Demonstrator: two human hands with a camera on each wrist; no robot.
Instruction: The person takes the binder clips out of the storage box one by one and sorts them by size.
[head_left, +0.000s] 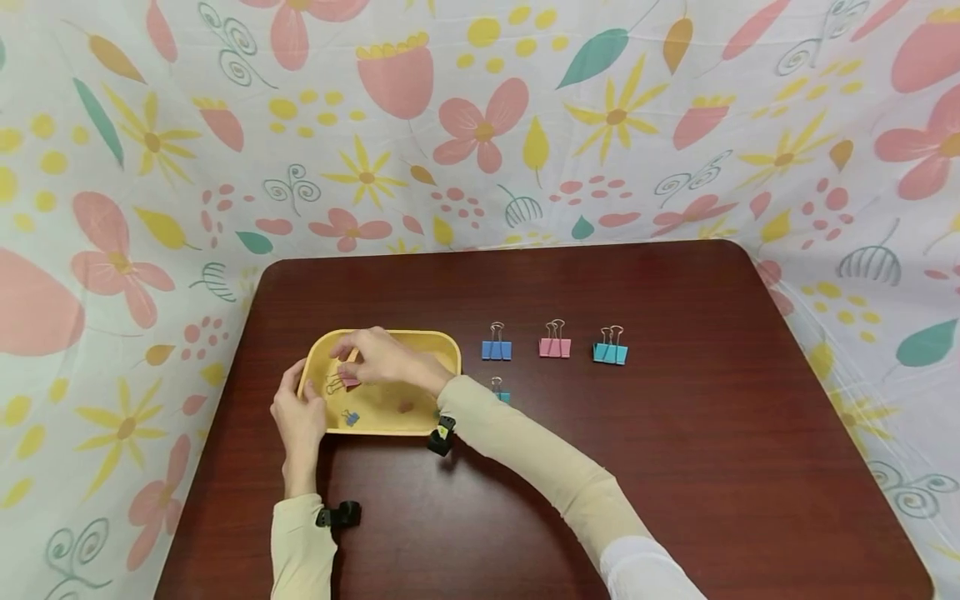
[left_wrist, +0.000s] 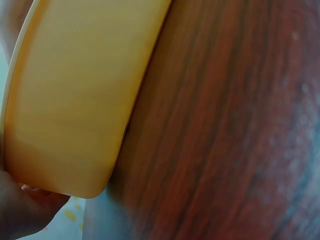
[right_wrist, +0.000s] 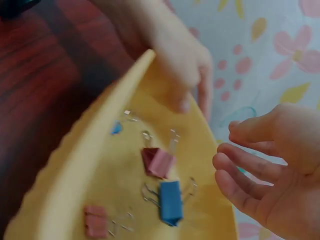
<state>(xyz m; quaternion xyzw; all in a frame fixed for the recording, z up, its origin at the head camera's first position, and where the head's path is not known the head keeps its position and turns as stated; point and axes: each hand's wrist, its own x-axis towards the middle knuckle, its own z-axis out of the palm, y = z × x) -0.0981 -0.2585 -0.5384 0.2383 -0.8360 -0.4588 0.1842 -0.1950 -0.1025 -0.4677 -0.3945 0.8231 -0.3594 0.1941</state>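
Observation:
A yellow plastic tray [head_left: 382,432] stands on the table, with several binder clips inside. My left hand [head_left: 298,421] grips its left end, thumb inside the rim and fingers along the outer wall. Above the tray hovers my right hand [head_left: 384,360], its fingers loosely bent and holding nothing in the right wrist view. Nearest below it lies a pink binder clip [right_wrist: 161,162], beside a blue binder clip [right_wrist: 171,204]. Another pink clip [right_wrist: 96,221] and a small blue clip [right_wrist: 116,128] lie apart on the tray floor. The right hand and forearm hide part of the tray in the head view.
Right of the tray, a blue clip [head_left: 497,351], a pink clip [head_left: 555,348] and a teal clip [head_left: 611,354] form a row. Below the blue one, another teal clip [head_left: 504,397] is partly covered by the right sleeve [head_left: 540,450]. Patterned cloth [head_left: 480,192] borders the brown table [head_left: 712,417].

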